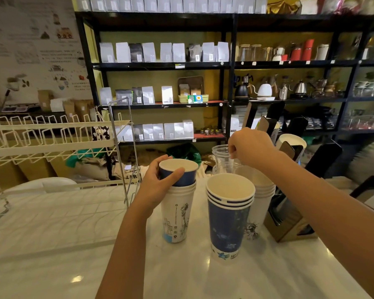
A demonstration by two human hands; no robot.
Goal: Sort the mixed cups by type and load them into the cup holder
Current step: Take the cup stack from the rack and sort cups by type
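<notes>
My left hand (pixel 158 182) grips a blue paper cup (pixel 179 172) that sits nested in the top of a white printed cup stack (pixel 176 219). Right of it stands a stack of blue paper cups (pixel 229 221). Behind that is a stack of plain white cups (pixel 260 190). My right hand (pixel 249 147) pinches the rim of a clear plastic cup stack (pixel 221 158) at the back. A cardboard cup holder (pixel 287 225) with dark sleeves stands at the right.
A cream wire rack (pixel 52 139) on a metal frame fills the left side over the white counter (pixel 73 234). Black shelves (pixel 160 65) with coffee bags and kettles line the back wall. Another white cup (pixel 292 143) sits behind the holder.
</notes>
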